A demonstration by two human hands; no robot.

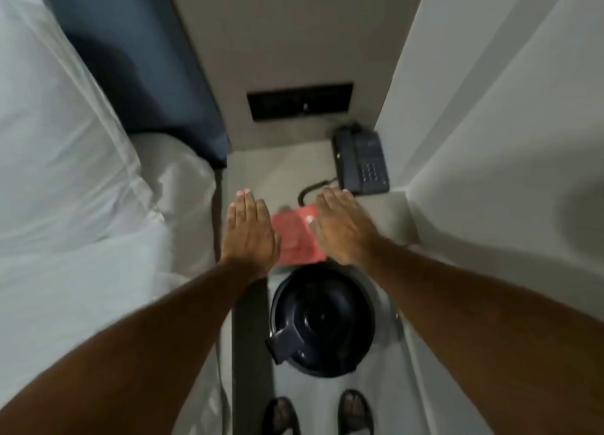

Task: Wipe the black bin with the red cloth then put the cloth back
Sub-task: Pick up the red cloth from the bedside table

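Note:
The red cloth (295,238) lies folded on the pale bedside table (261,170), near its front edge. My left hand (250,235) is stretched out flat just left of the cloth, fingers together, holding nothing. My right hand (343,227) hovers flat over the cloth's right side, its thumb over the cloth; whether it touches is unclear. The round black bin (322,320) stands on the floor directly below the table's front edge, with a small flap at its lower left rim.
A dark telephone (361,161) with a coiled cord sits at the table's back right. A bed with white sheets (81,173) fills the left. A white wall (490,140) closes the right. My sandalled feet (318,415) stand behind the bin.

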